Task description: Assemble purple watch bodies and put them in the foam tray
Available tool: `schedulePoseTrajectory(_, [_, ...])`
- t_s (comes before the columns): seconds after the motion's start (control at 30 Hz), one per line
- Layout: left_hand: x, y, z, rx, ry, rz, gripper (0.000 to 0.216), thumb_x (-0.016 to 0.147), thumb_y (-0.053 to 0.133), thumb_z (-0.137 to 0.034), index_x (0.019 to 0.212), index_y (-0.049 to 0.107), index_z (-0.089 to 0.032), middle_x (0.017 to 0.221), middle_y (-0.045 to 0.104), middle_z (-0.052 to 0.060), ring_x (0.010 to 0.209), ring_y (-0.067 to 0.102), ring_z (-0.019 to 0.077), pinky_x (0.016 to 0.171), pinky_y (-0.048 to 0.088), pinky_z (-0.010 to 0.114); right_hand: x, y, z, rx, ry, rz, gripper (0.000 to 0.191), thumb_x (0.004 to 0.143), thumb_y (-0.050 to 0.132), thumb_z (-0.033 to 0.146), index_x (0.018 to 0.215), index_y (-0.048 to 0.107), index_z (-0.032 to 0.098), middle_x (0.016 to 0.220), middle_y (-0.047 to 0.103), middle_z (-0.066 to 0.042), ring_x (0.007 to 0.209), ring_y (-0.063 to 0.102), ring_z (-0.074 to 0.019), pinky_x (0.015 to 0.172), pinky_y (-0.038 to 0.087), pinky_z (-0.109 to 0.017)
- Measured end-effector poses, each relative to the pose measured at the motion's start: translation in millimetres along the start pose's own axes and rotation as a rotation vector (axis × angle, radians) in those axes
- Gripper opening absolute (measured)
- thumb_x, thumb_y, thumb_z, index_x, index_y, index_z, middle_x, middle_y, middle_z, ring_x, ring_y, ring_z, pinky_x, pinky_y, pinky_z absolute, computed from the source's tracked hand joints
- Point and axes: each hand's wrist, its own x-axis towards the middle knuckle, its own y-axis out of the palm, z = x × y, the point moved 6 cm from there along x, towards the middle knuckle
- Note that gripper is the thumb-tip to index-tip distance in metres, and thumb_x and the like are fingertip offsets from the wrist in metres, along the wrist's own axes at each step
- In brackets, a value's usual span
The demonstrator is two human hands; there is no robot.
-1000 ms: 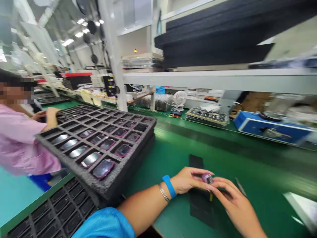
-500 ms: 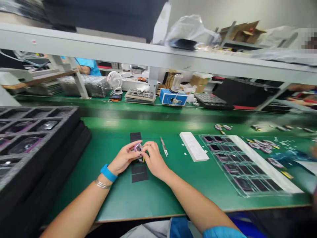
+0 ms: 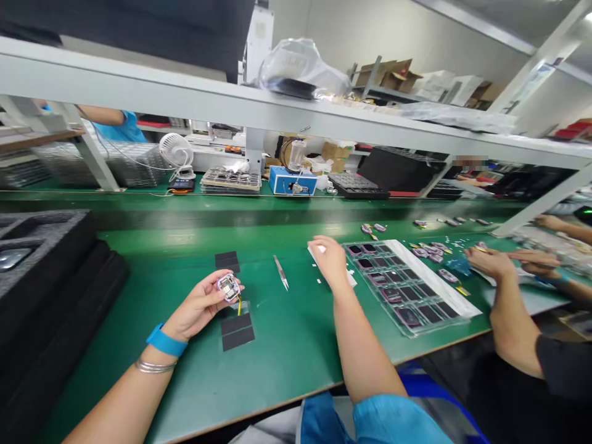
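Observation:
My left hand (image 3: 198, 305) is closed round a small purple-rimmed watch case (image 3: 229, 287) with a yellow tab hanging from it, held just above a black strip (image 3: 237, 331) on the green bench. My right hand (image 3: 329, 260) has reached right and rests on a white block (image 3: 313, 251) at the near edge of a clear tray (image 3: 428, 300) of dark cases; its fingers are curled and I cannot see anything in them. A pair of tweezers (image 3: 280, 272) lies between my hands.
Black foam trays (image 3: 44, 259) are stacked at the left. A co-worker's hands (image 3: 493, 262) work among loose cases at the right. A small fan (image 3: 176, 151), a blue box (image 3: 293, 180) and more trays stand beyond the belt (image 3: 185, 213), under a grey shelf.
My view has swung right from the foam trays. My right hand left the watch case and moved right to the white block; my left hand keeps the case alone.

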Motion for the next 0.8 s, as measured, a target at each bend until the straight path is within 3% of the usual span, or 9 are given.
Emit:
schedulePoseTrajectory(0.07, [0, 0, 0, -0.008, 0.008, 0.010, 0.043, 0.061, 0.078, -0.014, 0.101, 0.063, -0.018, 0.096, 0.070, 0.008, 0.092, 0.066, 0.0241, 0.073, 0.056, 0.028, -29, 45, 31, 0.342, -0.080, 0.198, 0.015, 0.074, 0.061, 0.032, 0.079, 0.067, 0.019, 0.090, 0.070, -0.006, 0.086, 0.064, -0.0195, 0.080, 0.049, -0.033])
schedulePoseTrajectory(0.13, [0, 0, -1, -0.011, 0.023, 0.014, 0.043, 0.060, 0.079, -0.014, 0.100, 0.064, -0.018, 0.094, 0.070, 0.007, 0.089, 0.067, 0.0223, 0.072, 0.056, 0.028, -62, 85, 56, 0.542, -0.077, 0.423, 0.016, 0.071, 0.065, 0.032, 0.078, 0.067, 0.018, 0.084, 0.070, -0.005, 0.078, 0.065, -0.0181, 0.075, 0.051, -0.031])
schedulePoseTrajectory(0.23, [-1, 0, -2, 0.013, 0.045, 0.005, 0.043, 0.058, 0.080, -0.013, 0.098, 0.065, -0.018, 0.091, 0.070, 0.006, 0.079, 0.067, 0.0183, 0.070, 0.056, 0.028, -93, 114, 70, 0.624, -0.066, 0.514, 0.009, 0.071, 0.064, 0.027, 0.074, 0.066, 0.018, 0.080, 0.069, -0.004, 0.074, 0.065, -0.0169, 0.074, 0.052, -0.030])
schedulePoseTrajectory(0.47, [1, 2, -4, 0.119, 0.091, -0.027, 0.044, 0.055, 0.080, -0.010, 0.096, 0.066, -0.015, 0.089, 0.069, 0.007, 0.078, 0.065, 0.0179, 0.071, 0.055, 0.027, -96, 110, 67, 0.548, -0.125, 0.426, 0.006, 0.073, 0.060, 0.021, 0.070, 0.065, 0.019, 0.078, 0.069, -0.003, 0.075, 0.065, -0.0170, 0.073, 0.053, -0.029])
schedulePoseTrajectory(0.57, [3, 2, -4, 0.176, 0.121, -0.036, 0.044, 0.053, 0.080, -0.009, 0.095, 0.067, -0.015, 0.088, 0.070, 0.007, 0.079, 0.065, 0.0173, 0.072, 0.054, 0.025, -99, 106, 73, 0.356, -0.280, 0.377, 0.010, 0.076, 0.056, 0.017, 0.071, 0.064, 0.021, 0.078, 0.069, -0.003, 0.075, 0.064, -0.0169, 0.073, 0.051, -0.030])
schedulePoseTrajectory(0.7, [3, 2, -3, 0.173, 0.133, -0.067, 0.044, 0.053, 0.081, -0.009, 0.095, 0.067, -0.014, 0.087, 0.070, 0.006, 0.078, 0.065, 0.0160, 0.071, 0.053, 0.023, -107, 107, 83, 0.151, -0.497, 0.394, 0.016, 0.083, 0.049, 0.017, 0.074, 0.061, 0.022, 0.086, 0.067, -0.007, 0.087, 0.061, -0.0199, 0.085, 0.046, -0.037])
schedulePoseTrajectory(0.8, [3, 1, -2, 0.116, 0.113, -0.086, 0.044, 0.056, 0.080, -0.014, 0.098, 0.065, -0.015, 0.090, 0.070, 0.006, 0.080, 0.065, 0.0172, 0.073, 0.055, 0.027, -103, 113, 76, 0.291, -0.358, 0.444, 0.007, 0.084, 0.052, 0.024, 0.082, 0.059, 0.021, 0.096, 0.064, -0.007, 0.099, 0.057, -0.0209, 0.092, 0.043, -0.040])
